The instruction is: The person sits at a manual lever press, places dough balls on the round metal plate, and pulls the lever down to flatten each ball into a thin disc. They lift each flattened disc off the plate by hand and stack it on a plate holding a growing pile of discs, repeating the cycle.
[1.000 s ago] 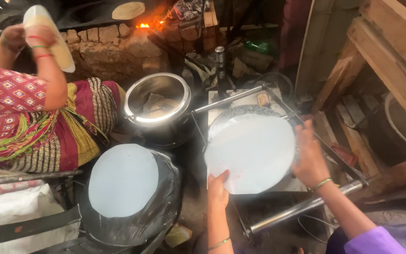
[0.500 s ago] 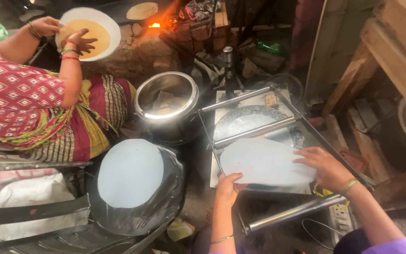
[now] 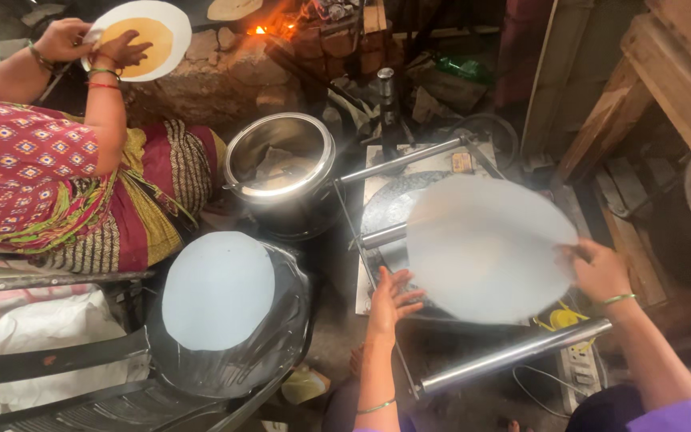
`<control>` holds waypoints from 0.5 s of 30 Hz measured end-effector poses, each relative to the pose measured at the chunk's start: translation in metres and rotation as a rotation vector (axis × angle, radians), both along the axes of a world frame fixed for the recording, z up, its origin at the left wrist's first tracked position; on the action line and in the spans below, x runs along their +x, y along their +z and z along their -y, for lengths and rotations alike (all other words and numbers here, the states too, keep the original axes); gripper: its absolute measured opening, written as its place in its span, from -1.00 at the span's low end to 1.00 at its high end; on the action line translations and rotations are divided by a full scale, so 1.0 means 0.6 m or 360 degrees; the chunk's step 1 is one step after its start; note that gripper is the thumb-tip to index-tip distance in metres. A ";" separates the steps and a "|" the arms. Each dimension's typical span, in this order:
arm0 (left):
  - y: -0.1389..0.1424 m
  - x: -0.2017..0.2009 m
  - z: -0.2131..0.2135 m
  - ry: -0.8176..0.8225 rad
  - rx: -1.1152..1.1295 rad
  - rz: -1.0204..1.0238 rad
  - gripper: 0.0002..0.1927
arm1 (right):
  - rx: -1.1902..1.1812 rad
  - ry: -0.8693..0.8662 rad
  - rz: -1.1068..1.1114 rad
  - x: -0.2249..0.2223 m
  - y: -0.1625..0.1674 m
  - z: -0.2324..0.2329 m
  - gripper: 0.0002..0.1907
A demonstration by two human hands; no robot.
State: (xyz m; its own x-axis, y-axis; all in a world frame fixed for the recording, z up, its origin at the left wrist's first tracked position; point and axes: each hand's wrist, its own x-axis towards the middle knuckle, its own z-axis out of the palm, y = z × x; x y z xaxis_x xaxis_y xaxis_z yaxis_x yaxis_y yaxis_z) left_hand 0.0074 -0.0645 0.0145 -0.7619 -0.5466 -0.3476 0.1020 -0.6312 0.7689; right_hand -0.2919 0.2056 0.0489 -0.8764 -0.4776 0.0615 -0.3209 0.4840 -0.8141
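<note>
A large thin round dough sheet (image 3: 485, 248), pale white, is held up off the press (image 3: 409, 172) by both hands. Right hand (image 3: 597, 272) is closed on the sheet's right edge, fingers pinched over the rim. Left hand (image 3: 392, 298) is spread flat under the lower-left edge, fingers open, supporting rather than clamping. Sheet is tilted, motion-blurred at its upper left.

Directly beneath the held sheet: the press's round metal plate, partly covered. One steel bar (image 3: 513, 356) lies below and between the two hands; a second bar runs above the sheet toward the steel pot (image 3: 281, 156), which sits up-left of the left hand.

Left of the left hand, well apart: a second round sheet (image 3: 217, 290) laid flat on a black plastic-covered surface (image 3: 281, 320).

Far up-left: another person in a patterned red garment (image 3: 17, 172) holds a browned flatbread (image 3: 139, 38) with both hands, near a brick hearth with fire (image 3: 261, 30).
</note>
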 end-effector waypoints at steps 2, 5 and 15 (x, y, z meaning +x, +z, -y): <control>-0.018 -0.004 0.000 0.0062 -0.0203 0.0139 -0.08 | 0.0098 -0.0062 0.0366 -0.036 -0.039 -0.012 -0.75; -0.051 -0.008 0.001 -0.0042 -0.0242 0.0143 -0.08 | 0.0279 -0.0082 0.0718 -0.071 -0.083 -0.035 -0.76; -0.101 -0.020 -0.008 -0.0137 -0.0198 0.0313 -0.13 | 0.0148 0.0094 0.1409 -0.056 -0.090 0.019 -0.74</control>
